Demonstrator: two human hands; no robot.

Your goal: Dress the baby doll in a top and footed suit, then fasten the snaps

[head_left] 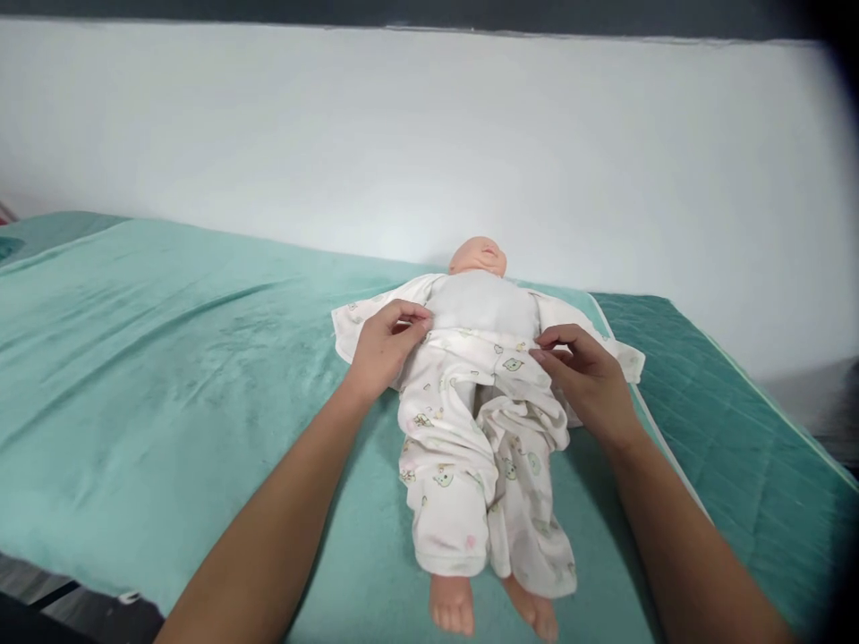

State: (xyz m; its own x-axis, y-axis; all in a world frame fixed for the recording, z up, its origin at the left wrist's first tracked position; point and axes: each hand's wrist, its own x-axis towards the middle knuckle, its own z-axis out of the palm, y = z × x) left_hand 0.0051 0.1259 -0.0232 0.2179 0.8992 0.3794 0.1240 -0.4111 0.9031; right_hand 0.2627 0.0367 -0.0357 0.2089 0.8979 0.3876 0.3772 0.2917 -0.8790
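A baby doll (pixel 480 258) lies on its back, head toward the wall and bare feet toward me. It wears white printed pants (pixel 446 447), pulled up to the waist, and an open white printed top (pixel 564 313) with the sleeves spread to both sides. The doll's pale torso (pixel 480 302) shows above the waistband. My left hand (pixel 389 344) pinches the waistband at the left side of the waist. On the right side, my right hand (pixel 582 371) pinches the waistband between thumb and fingers. The pant legs are bunched and wrinkled.
Under the doll a light green blanket (pixel 167 376) covers the bed. A darker green quilted pad (pixel 711 402) shows at the right. Behind stands a white wall (pixel 403 134). The bed's near edge drops to a dark floor at lower left.
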